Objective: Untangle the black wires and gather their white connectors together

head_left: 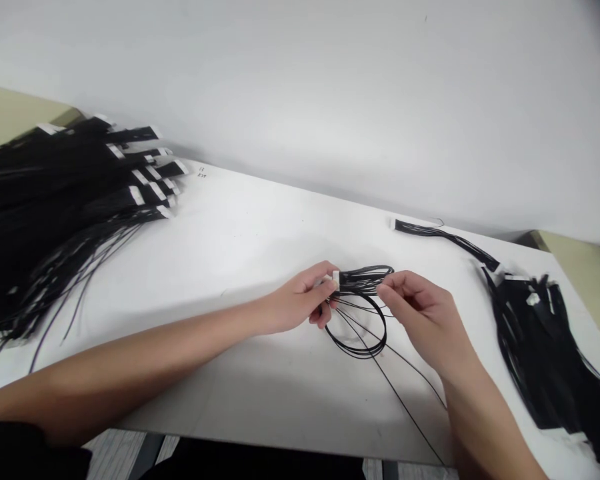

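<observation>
Near the middle of the white table, my left hand pinches a black wire harness by its white connector. The harness wires run to the right from the connector, and some curve down in a round loop. A few loose single wires trail toward the table's front edge. My right hand is closed, thumb against fingers, at the right end of the wires. Its fingertips hold wires there.
A large pile of black harnesses with white connectors covers the table's left side. Another pile lies at the right, with one harness stretching behind it. A white wall stands behind the white table.
</observation>
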{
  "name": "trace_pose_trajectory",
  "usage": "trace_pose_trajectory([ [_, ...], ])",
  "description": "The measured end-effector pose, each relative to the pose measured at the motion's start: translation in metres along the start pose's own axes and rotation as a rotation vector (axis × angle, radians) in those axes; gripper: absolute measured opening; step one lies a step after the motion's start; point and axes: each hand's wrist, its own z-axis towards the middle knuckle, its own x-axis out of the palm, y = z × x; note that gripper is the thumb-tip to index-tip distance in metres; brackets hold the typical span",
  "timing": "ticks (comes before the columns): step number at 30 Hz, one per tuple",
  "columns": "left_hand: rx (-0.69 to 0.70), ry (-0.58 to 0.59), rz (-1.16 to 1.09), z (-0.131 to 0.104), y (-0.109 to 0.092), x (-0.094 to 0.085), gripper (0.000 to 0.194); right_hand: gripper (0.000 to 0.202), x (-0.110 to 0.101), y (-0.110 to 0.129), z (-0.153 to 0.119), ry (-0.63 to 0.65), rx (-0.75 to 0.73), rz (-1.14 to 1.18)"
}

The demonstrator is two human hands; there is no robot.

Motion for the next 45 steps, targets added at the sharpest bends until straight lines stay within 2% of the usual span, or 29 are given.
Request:
trace_pose_trajectory([
  [4, -0.007, 0.026, -0.008, 0.0, -0.001, 0.0, 0.024, 0.014, 0.005, -0.002, -0.001, -0.075, -0.191, -0.104],
  [7, -0.019, 0.03, -0.023, 0.0, -0.003, 0.0, 0.024, 0.01, 0.006, -0.006, -0.001, -0.068, -0.276, -0.186],
  [19, -0.066, 0.052, -0.134, 0.001, -0.001, -0.001, 0.023, 0.006, 0.011, -0.011, 0.001, -0.094, -0.353, -0.234],
  [21, -0.071, 0.056, -0.224, 0.002, -0.002, -0.002, 0.022, 0.007, 0.011, -0.01, 0.002, -0.168, -0.37, -0.199],
  [24, -0.079, 0.008, -0.367, 0.003, -0.005, -0.004, 0.02, 0.021, 0.009, -0.011, 0.003, -0.326, -0.357, -0.072],
  [27, -0.105, -0.06, -0.466, 0.002, -0.01, -0.006, 0.023, 0.019, 0.004, -0.016, 0.005, -0.451, -0.285, 0.008],
  [29, -0.109, -0.07, -0.505, 0.001, -0.012, -0.007, 0.024, 0.015, 0.0, -0.019, 0.006, -0.38, -0.205, -0.061],
  [30, -0.103, -0.066, -0.517, 0.001, -0.013, -0.008, 0.025, 0.016, -0.002, -0.02, 0.007, -0.274, -0.157, -0.123],
  [34, -0.07, -0.059, -0.541, 0.0, -0.013, -0.01, 0.025, 0.018, -0.003, -0.016, 0.004, 0.309, -0.018, -0.297],
  [36, -0.066, -0.057, -0.542, 0.0, -0.013, -0.01, 0.025, 0.02, -0.002, -0.012, 0.001, 0.471, 0.02, -0.323],
  [38, -0.067, -0.05, -0.538, 0.0, -0.012, -0.01, 0.025, 0.025, -0.003, -0.008, -0.001, 0.479, 0.047, -0.306],
  [41, -0.074, -0.064, -0.544, 0.0, -0.012, -0.011, 0.024, 0.017, -0.008, -0.006, -0.002, 0.311, 0.039, -0.154],
  [43, -0.082, -0.092, -0.556, 0.001, -0.012, -0.011, 0.025, 0.015, -0.013, -0.005, -0.003, 0.208, 0.02, 0.022],
  [45, -0.091, -0.12, -0.562, 0.001, -0.011, -0.012, 0.025, 0.011, -0.016, -0.004, -0.005, 0.182, -0.028, 0.28],
])
